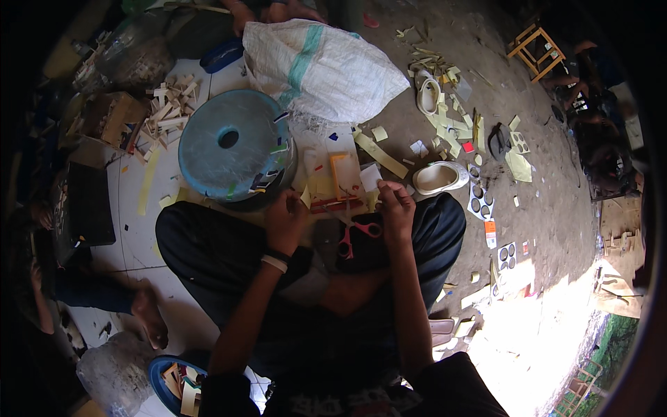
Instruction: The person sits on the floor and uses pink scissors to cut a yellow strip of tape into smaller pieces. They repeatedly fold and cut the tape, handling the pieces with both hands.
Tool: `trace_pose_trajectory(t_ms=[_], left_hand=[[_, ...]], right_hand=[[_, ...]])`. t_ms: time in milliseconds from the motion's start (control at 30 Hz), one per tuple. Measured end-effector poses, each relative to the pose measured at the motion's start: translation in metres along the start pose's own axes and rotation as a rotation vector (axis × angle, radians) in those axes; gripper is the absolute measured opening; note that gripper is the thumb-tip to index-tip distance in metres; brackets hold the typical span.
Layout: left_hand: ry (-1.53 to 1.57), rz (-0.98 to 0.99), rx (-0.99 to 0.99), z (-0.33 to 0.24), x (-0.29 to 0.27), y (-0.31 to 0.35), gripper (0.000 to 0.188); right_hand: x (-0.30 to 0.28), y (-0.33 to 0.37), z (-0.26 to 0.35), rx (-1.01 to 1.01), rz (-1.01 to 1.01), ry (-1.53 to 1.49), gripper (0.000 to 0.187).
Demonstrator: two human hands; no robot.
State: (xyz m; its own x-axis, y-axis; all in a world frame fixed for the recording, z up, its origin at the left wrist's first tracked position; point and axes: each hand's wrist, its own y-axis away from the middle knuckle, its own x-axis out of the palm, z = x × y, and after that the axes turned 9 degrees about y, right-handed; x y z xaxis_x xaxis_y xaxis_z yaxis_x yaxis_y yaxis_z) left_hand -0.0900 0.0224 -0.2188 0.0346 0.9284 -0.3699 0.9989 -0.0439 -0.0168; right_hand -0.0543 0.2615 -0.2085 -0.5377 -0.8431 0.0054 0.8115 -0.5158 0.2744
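Note:
My left hand is closed in a pinch beside the round blue-grey drum. A pale yellow scrap shows by its fingertips, but what they hold is hidden. My right hand is also pinched, its fingertips at the corner of a small piece of white paper. Between my hands, scissors with pinkish-red handles lie over my lap, blades pointing away from me. Just beyond them is a small wooden frame, with a red strip in front of it.
The drum bears coloured scraps on its right edge. Behind it lies a white woven sack, and wood pieces are heaped at left. Pale shoes and paper offcuts litter the right floor. Another person's foot is at left.

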Motion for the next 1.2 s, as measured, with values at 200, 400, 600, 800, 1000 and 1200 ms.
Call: trace_pose_trajectory(t_ms=[200, 400, 600, 800, 1000, 1200], left_hand=[[-0.241, 0.045, 0.267, -0.016, 0.012, 0.008, 0.011], [-0.204, 0.151, 0.330, -0.019, 0.013, 0.009, 0.009], [-0.121, 0.210, 0.280, -0.016, 0.012, 0.008, 0.012], [-0.103, 0.243, 0.273, -0.017, 0.010, 0.008, 0.012], [0.096, 0.183, 0.270, -0.016, 0.014, 0.007, 0.008], [0.656, 0.158, -0.179, -0.020, 0.002, -0.011, 0.030]], right_hand=[[0.004, 0.000, -0.010, 0.020, 0.053, -0.018, 0.016], [0.004, -0.014, -0.037, -0.006, 0.239, 0.382, 0.018], [0.015, -0.013, -0.030, -0.249, 0.213, 0.564, 0.012], [0.019, 0.006, 0.006, -0.592, 0.095, 0.735, 0.009], [0.025, 0.017, 0.030, -0.849, 0.016, 0.593, 0.007], [0.033, 0.035, 0.033, -0.733, 0.375, 0.427, 0.015]])
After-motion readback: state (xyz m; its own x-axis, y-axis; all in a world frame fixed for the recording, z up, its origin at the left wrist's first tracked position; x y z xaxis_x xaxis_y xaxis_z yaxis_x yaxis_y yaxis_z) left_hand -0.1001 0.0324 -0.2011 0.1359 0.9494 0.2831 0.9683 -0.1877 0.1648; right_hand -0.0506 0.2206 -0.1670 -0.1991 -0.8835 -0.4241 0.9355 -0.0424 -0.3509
